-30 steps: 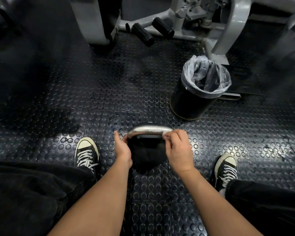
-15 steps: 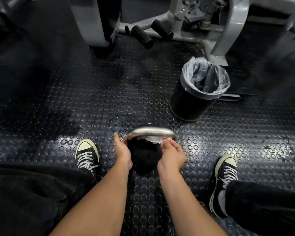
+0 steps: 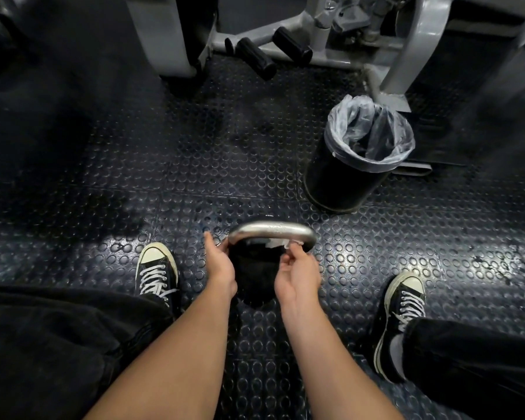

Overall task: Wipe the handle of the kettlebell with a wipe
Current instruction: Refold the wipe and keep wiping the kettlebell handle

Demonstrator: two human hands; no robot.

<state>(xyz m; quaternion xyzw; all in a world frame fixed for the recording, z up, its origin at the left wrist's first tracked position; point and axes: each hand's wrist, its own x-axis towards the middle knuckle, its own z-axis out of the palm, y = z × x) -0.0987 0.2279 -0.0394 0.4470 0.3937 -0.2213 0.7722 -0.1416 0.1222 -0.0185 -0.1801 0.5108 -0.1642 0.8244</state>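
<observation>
A black kettlebell stands on the studded floor between my feet, its shiny metal handle arching across the top. My left hand grips the handle's left end, thumb raised. My right hand sits under the right part of the handle, palm turned up. Its fingertips pinch a small white wipe against the handle's underside. Most of the wipe is hidden by the handle and my fingers.
A black bin with a clear liner stands at the right, beyond the kettlebell. A grey gym machine frame with black foot pegs fills the far side. My sneakers flank the kettlebell.
My right hand has come off the top of the handle's right end, dropped below it and turned palm up, bringing the wipe to the underside. My left hand has stayed put.
</observation>
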